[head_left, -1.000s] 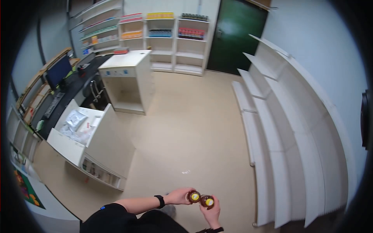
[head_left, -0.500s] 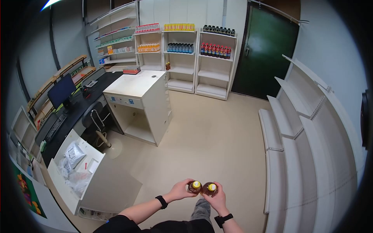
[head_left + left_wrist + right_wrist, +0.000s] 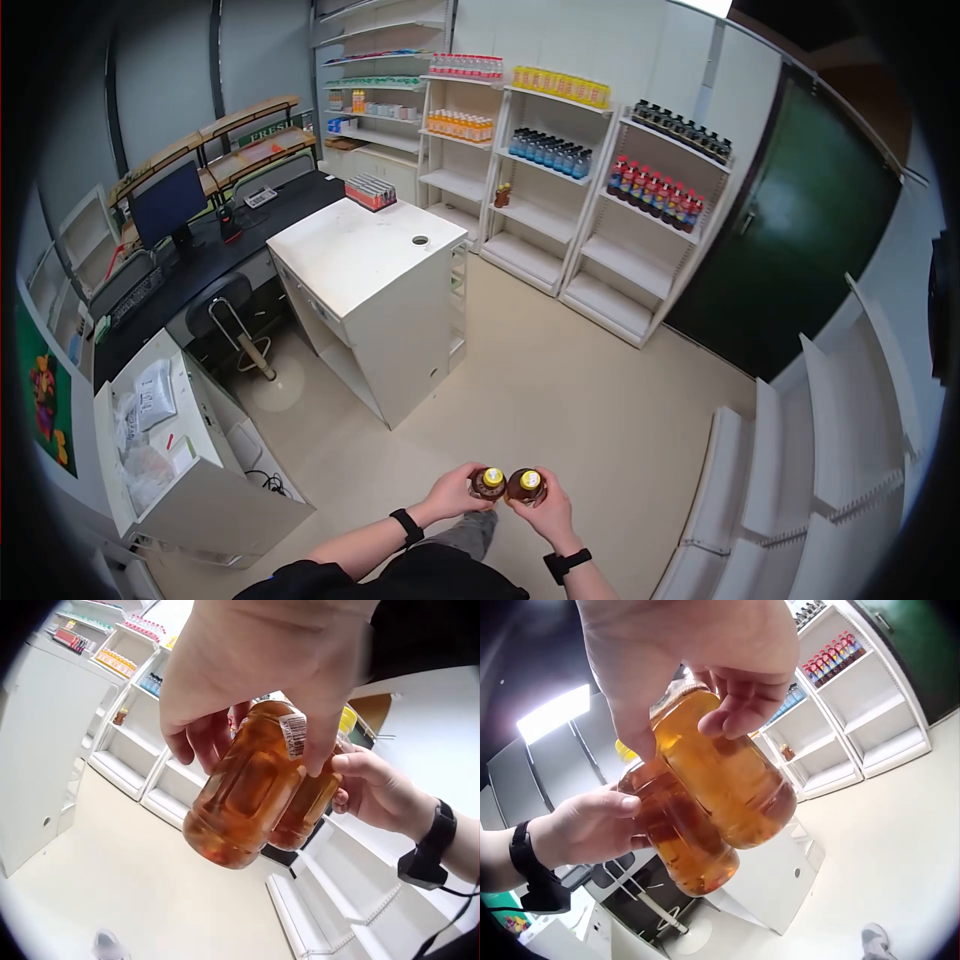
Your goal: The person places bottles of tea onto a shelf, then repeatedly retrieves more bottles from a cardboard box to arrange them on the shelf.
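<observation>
My left hand (image 3: 450, 494) grips a clear bottle of amber drink (image 3: 487, 483) with a yellow cap. A matching bottle (image 3: 526, 487) is held by my right hand (image 3: 551, 512), close beside the first, in front of my body. In the left wrist view, the left hand's bottle (image 3: 244, 787) tilts and shows a white barcode label (image 3: 294, 736) near its shoulder. From the right wrist, the right hand's bottle (image 3: 724, 769) overlaps the other one (image 3: 679, 832), and fingers and thumb wrap its upper part.
Ahead stand white shelves (image 3: 540, 218) with rows of drinks; small amber bottles (image 3: 502, 195) sit on a middle shelf. A white counter (image 3: 350, 250) is left of centre, with a stool (image 3: 225, 305) and dark desk (image 3: 285, 205) beyond. Tiered shelves (image 3: 770, 465) line the right, near a green door (image 3: 755, 220).
The head view has turned right and come nearer to the counter and drink shelves. Both hands keep hold of their bottles, side by side, as the person walks.
</observation>
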{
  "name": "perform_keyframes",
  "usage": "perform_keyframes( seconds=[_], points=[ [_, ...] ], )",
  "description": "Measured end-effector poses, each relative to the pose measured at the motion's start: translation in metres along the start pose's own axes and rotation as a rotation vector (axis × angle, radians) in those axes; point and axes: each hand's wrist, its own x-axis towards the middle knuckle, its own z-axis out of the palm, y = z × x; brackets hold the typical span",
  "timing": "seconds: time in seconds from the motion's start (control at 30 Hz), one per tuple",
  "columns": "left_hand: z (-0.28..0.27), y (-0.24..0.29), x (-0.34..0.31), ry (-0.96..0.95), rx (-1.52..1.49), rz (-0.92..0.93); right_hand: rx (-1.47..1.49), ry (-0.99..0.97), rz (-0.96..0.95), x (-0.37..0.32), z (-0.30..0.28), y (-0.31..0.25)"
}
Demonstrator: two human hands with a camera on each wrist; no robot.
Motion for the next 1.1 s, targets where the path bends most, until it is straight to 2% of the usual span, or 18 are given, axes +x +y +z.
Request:
perform_keyframes(
  seconds=[0.07, 0.17, 0.27, 0.37, 0.47, 0.53, 0.57, 0.67, 0.73, 0.83, 0.93, 1.07, 1.1],
  points=[
    [-0.007, -0.004, 0.077, 0.046, -0.016, 0.037, -0.034, 0.041, -0.138, 0.078, -0.007, 0.027],
    [-0.003, 0.011, 0.185, 0.016, -0.021, 0.038, -0.008, 0.053, -0.151, 0.187, -0.037, 0.035],
    [-0.019, 0.042, 0.294, -0.052, -0.004, 0.115, -0.043, 0.015, -0.059, 0.268, -0.087, 0.031],
    [-0.017, 0.059, 0.398, -0.105, 0.005, 0.087, 0.049, 0.100, -0.003, 0.359, -0.119, 0.052],
    [-0.012, 0.055, 0.508, -0.126, -0.032, 0.079, 0.080, 0.158, -0.008, 0.460, -0.136, 0.078],
    [-0.008, 0.044, 0.584, -0.072, -0.071, 0.086, 0.092, 0.151, 0.057, 0.534, -0.144, 0.094],
    [-0.011, 0.039, 0.623, -0.055, -0.038, 0.079, 0.111, 0.155, 0.025, 0.575, -0.144, 0.113],
    [-0.028, 0.027, 0.731, 0.027, -0.072, 0.036, 0.101, 0.113, -0.072, 0.696, -0.153, 0.122],
    [-0.048, 0.021, 0.790, 0.102, -0.092, -0.015, 0.117, 0.050, -0.085, 0.772, -0.153, 0.116],
    [-0.091, 0.017, 0.867, 0.293, -0.091, 0.015, 0.086, -0.075, -0.093, 0.883, -0.144, 0.097],
    [-0.138, 0.005, 0.931, 0.402, -0.108, -0.128, 0.159, -0.136, -0.178, 0.988, -0.110, 0.089],
    [-0.190, -0.055, 1.023, 0.553, -0.133, -0.164, 0.073, -0.196, -0.211, 1.116, -0.058, 0.070],
    [-0.203, -0.074, 1.049, 0.573, -0.141, -0.141, 0.063, -0.217, -0.157, 1.149, -0.045, 0.066]
  ],
)
